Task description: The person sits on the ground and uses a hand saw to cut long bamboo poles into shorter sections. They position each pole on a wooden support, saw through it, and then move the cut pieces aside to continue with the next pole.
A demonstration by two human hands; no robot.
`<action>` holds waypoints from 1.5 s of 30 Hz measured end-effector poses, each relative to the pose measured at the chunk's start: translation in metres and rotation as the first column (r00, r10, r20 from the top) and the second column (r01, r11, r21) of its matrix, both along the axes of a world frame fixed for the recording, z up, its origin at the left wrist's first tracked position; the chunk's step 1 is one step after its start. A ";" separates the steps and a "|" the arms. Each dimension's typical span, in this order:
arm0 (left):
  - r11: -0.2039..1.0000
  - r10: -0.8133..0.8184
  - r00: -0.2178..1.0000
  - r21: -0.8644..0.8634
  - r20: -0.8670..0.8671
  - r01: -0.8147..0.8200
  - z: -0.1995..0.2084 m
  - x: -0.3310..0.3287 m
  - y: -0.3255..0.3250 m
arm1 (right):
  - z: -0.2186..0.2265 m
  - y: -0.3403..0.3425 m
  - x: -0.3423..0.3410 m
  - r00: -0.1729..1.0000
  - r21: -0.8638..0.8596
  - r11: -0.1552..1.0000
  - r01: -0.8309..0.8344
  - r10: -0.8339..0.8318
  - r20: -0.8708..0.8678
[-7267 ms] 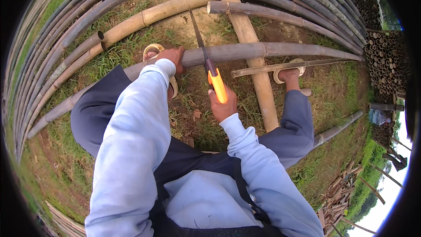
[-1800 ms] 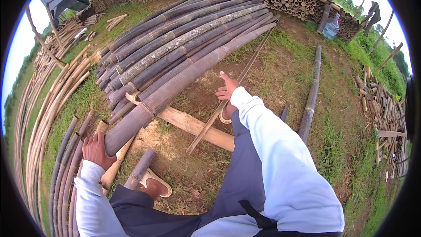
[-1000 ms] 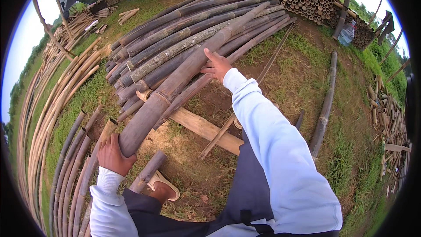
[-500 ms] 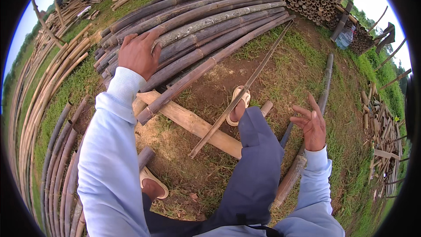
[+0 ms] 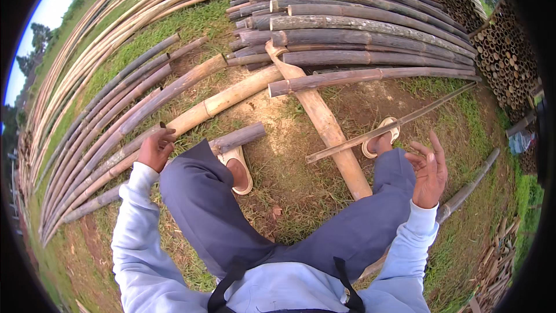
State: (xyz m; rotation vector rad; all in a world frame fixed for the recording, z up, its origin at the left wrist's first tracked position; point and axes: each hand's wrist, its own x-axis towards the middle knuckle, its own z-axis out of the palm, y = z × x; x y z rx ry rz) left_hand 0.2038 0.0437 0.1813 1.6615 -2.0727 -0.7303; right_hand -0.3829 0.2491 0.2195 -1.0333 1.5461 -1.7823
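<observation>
Left hand: fingers loosely curled, nothing seen in the grip. Right hand: raised, palm turned inward, fingers spread and bare. Hands well apart, one outside each knee.

Left hand appears just beside the open end of a brown pole and in front of a long pale pole; contact cannot be determined. Nearest item to the right hand: a grey-brown pole lying alone on the grass, passing behind the wrist.

Legs in dark trousers, knees apart. Left sandal is next to a short visible length of grey pole, which passes out of sight behind the left knee. Right sandal sits by a thin split strip.

Strip lies across the lower half of a pale wooden beam. Near the beam's upper end, a purplish-brown pole crosses it, cut end projecting slightly past the beam's left edge. Sawdust on the ground left of the beam.

Beyond the beam's hooked tip: broad row of dark poles, one with mottled whitish bark. Farther left, long tan poles on grass. Right side: a bluish clear jug and, farther back, a tall stack of poles seen end-on.
</observation>
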 end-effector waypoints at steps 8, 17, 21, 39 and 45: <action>0.879 0.476 0.754 0.223 -0.453 -0.421 -0.014 -0.001 0.210 | -0.040 -0.145 0.071 0.730 0.224 0.775 -0.591 0.631 -0.262; 0.733 0.629 0.680 -0.004 -0.376 -0.680 -0.004 -0.070 0.238 | -0.203 -0.317 0.223 0.346 0.598 0.604 -0.528 0.795 -0.498; 0.749 0.617 0.702 -0.007 -0.357 -0.662 -0.004 -0.065 0.234 | -0.252 -0.311 0.285 0.007 0.680 0.638 -0.362 0.731 -0.682; 0.792 0.556 0.751 -0.045 -0.357 -0.608 0.009 -0.080 0.210 | -0.350 -0.313 0.311 -0.301 0.776 0.586 -0.232 0.715 -0.630; 0.791 0.545 0.749 -0.065 -0.377 -0.609 0.005 -0.081 0.213 | -0.307 -0.317 0.301 -0.465 0.710 0.641 -0.292 0.554 -0.691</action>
